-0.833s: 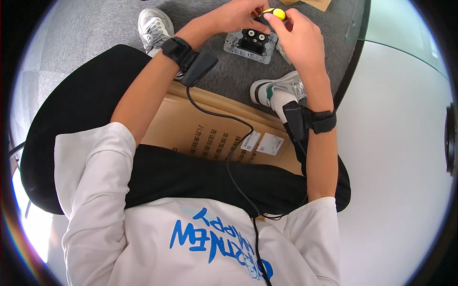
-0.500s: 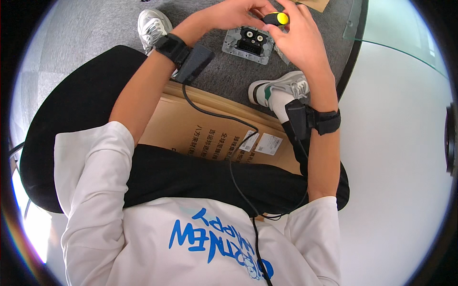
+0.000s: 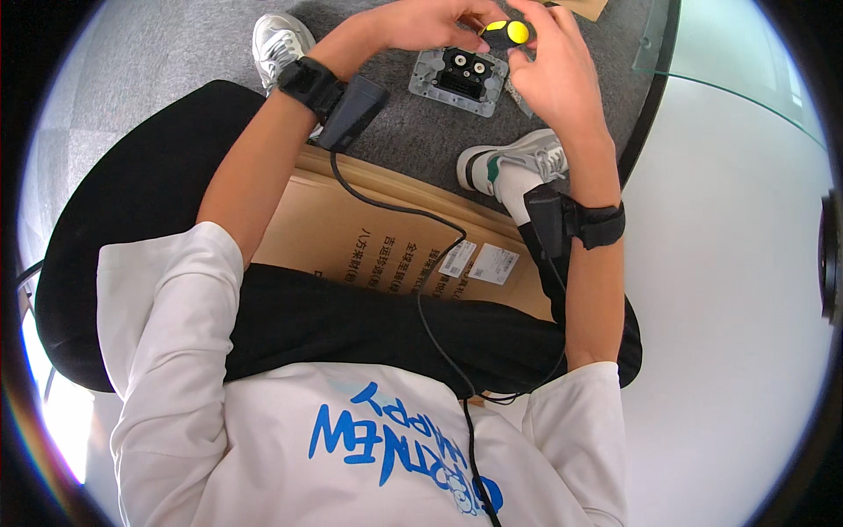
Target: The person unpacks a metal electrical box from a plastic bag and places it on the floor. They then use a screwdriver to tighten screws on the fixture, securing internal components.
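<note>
Pinching the handle (image 3: pixel 503 35) in the left hand (image 3: pixel 439 25), with the right hand (image 3: pixel 559 75) curved about its yellow end (image 3: pixel 518 32), contact uncertain; best steadied between both, clear of the plate (image 3: pixel 427 77) just bodyward.

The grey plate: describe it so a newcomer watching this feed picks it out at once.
Find the cardboard box, then look above it in the picture to the grey carpet. Between the left shoe and right shoe lies the grey plate. Unlike the smaller black-and-yellow piece nearby, it carries a black block with two pale round parts.
</note>
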{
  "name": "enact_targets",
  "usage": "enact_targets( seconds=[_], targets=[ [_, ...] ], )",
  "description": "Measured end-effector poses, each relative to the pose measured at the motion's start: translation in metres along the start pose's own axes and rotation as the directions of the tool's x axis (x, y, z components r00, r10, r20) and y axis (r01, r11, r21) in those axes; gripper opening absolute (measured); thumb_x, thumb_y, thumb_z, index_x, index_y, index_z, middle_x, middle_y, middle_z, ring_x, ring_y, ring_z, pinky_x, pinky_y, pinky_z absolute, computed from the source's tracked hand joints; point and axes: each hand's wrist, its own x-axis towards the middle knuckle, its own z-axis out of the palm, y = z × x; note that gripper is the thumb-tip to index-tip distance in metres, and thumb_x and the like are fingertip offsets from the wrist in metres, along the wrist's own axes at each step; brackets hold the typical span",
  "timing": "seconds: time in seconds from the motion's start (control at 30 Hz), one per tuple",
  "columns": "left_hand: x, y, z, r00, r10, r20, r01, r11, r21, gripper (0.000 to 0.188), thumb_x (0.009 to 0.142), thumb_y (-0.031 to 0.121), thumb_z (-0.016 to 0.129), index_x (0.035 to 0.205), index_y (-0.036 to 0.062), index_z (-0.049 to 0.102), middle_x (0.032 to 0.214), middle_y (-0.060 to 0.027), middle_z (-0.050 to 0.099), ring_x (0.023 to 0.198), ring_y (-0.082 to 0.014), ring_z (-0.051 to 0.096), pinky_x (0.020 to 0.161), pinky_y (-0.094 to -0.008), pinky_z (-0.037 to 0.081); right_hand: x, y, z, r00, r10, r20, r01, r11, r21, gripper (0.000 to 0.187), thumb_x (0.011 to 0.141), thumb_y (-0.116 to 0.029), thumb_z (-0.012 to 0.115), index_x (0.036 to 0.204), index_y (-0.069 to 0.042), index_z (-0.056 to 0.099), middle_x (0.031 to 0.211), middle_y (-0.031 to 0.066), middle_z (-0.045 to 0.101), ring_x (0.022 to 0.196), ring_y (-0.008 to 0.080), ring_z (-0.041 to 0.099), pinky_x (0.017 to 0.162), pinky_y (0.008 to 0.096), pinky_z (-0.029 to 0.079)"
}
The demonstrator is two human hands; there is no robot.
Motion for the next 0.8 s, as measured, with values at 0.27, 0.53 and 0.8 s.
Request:
enact_targets(
  seconds=[0.27,0.53,0.8],
  targets=[
    [0.000,-0.001,0.002,0.993,0.067,-0.093,0.005,0.786,0.618,0.040,0.087,0.009,0.080,0.122,0.0023,0.061,0.107,-0.0107,0.064,0.100,-0.0178,0.059,0.088,-0.0372,0.051,0.008,-0.004,-0.002,0.945,0.239,0.222,-0.222,0.970,-0.098,0.024,0.092,-0.018,0.072,0.109,-0.002,0.070,0.105,0.0170,0.070,0.092,0.0327,0.068,0.079,0.0390,0.054],
    [-0.003,0.016,-0.005,0.997,-0.071,0.035,0.066,0.988,0.143,0.039,0.095,0.003,0.067,0.133,-0.0009,0.059,0.123,-0.0103,0.067,0.113,-0.0202,0.060,0.098,-0.0370,0.049,0.000,0.017,0.004,0.998,-0.054,0.010,0.053,0.996,0.069,0.044,0.088,-0.020,0.075,0.126,-0.001,0.063,0.114,0.0260,0.067,0.108,0.0460,0.063,0.091,0.0470,0.052],
    [0.000,0.015,0.003,0.995,-0.056,-0.083,0.082,0.930,0.357,0.036,0.088,0.011,0.079,0.118,0.0005,0.061,0.103,-0.0138,0.070,0.096,-0.0226,0.066,0.086,-0.0378,0.053,0.003,-0.006,0.002,0.971,0.234,0.041,-0.232,0.972,-0.042,0.042,0.088,-0.028,0.077,0.117,0.000,0.065,0.113,0.0256,0.065,0.107,0.0439,0.063,0.090,0.0468,0.052]
  ],
)
